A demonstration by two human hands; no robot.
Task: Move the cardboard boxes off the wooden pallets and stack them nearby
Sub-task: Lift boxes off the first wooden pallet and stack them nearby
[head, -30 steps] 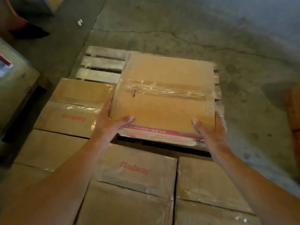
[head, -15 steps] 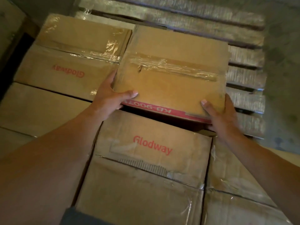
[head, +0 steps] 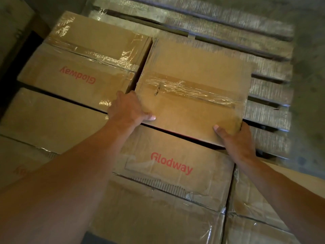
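Grey stained concrete floor (head: 309, 71) along right edge; dim, warm light.

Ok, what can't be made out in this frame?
Head view only.
Fingers of left hand and right hand: hidden behind the held box; only thumbs show.
Whether the held box touches the pallet: hidden by the box itself.
Pallet slats: motion-blurred.
Front boxes: cut off by the bottom edge.

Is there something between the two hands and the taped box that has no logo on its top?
Nothing visible stands between them. The left hand grips the taped box at its near left corner and the right hand grips it at its near right corner, both bare on the cardboard. The fingers under the box are hidden.
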